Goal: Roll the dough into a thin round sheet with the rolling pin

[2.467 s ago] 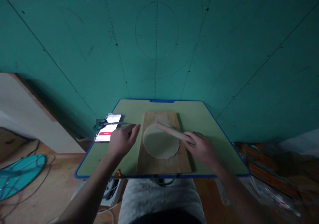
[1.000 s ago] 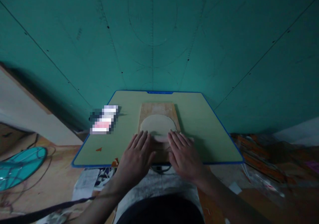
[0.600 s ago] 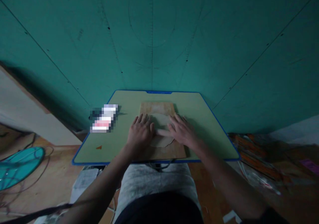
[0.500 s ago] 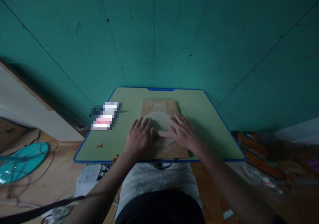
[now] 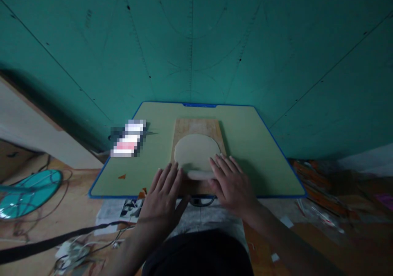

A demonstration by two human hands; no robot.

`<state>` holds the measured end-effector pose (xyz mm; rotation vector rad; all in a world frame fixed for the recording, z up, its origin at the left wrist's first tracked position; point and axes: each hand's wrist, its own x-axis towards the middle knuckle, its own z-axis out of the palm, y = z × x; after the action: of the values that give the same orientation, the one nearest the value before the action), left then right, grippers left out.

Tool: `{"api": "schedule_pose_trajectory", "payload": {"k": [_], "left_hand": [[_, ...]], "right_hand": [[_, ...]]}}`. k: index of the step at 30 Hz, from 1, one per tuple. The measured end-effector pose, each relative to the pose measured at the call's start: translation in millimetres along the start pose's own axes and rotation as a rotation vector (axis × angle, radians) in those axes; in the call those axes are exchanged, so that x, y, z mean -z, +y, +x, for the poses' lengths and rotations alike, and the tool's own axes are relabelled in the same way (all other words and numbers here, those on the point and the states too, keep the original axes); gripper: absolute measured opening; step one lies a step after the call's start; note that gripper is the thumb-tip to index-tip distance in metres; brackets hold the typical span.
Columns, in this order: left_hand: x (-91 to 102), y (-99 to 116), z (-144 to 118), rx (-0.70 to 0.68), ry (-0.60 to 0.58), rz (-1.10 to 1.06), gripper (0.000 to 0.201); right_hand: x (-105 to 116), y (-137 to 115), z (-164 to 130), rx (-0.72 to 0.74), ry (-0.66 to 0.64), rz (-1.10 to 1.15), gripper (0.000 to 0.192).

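A flat round sheet of pale dough [image 5: 196, 150] lies on a wooden board [image 5: 196, 125] in the middle of a small green table with a blue rim [image 5: 245, 136]. A wooden rolling pin [image 5: 198, 174] lies across the dough's near edge. My left hand [image 5: 164, 194] and my right hand [image 5: 231, 182] press flat on the pin's two ends, fingers stretched out and pointing away from me. The pin's ends are hidden under my palms.
A phone [image 5: 128, 143] lies at the table's left edge. The green wall stands right behind the table. On the floor, a teal fan guard [image 5: 26, 192] lies at left, cables and papers at lower left, plastic-wrapped clutter at right.
Both hands and the rolling pin pushed forward over the dough, then drew back toward me to its near edge. Earlier still, only my right hand held the pin.
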<state>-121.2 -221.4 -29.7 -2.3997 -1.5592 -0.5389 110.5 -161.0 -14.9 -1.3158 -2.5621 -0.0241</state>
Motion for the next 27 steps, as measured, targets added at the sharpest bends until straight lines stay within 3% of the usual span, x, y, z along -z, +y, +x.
{"api": "schedule_pose_trajectory", "payload": {"k": [10, 18, 21, 27], "left_hand": [[-27.7, -25, 65, 0.095, -0.041, 0.014, 0.064], [-43.4, -45, 141, 0.275, -0.147, 0.081, 0.054], [-43.9, -42, 141, 0.260, -0.139, 0.097, 0.051], [-39.9, -22, 112, 0.297, -0.061, 0.141, 0.051]], "right_hand": [[0, 33, 63, -0.056, 0.038, -0.041, 0.039], [-2, 65, 131, -0.280, 0.032, -0.065, 0.032], [0, 60, 124, -0.280, 0.092, -0.093, 0.032], [-9, 29, 58, -0.107, 0.127, -0.079, 0.038]]}}
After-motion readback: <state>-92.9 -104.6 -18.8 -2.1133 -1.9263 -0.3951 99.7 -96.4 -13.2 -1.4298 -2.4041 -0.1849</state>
